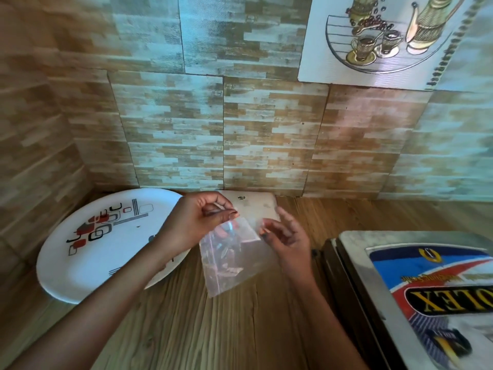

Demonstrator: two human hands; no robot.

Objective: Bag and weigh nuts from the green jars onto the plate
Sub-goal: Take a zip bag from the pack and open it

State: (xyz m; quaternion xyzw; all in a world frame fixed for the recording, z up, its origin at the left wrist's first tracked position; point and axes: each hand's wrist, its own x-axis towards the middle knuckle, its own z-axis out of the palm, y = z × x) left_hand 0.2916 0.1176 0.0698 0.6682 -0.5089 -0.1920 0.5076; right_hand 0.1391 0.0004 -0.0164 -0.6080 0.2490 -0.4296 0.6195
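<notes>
from my end, the left hand [197, 217] is pinching the top edge of the clear plastic bag [234, 265] between thumb and fingertips. the right hand [285, 236] pinches the same edge further right, its other fingers fanned loose. so both hands are clamped on the bag, a little apart, and it hangs between them over the wooden counter [253, 329], just right of the white patterned plate [66, 276]. i see dark blurry shapes through the plastic but can't tell if they're inside. a flat whitish packet [256, 206] lies far back against the tiled wall, and a metal scale [400, 276] with a printed label sits near right.
</notes>
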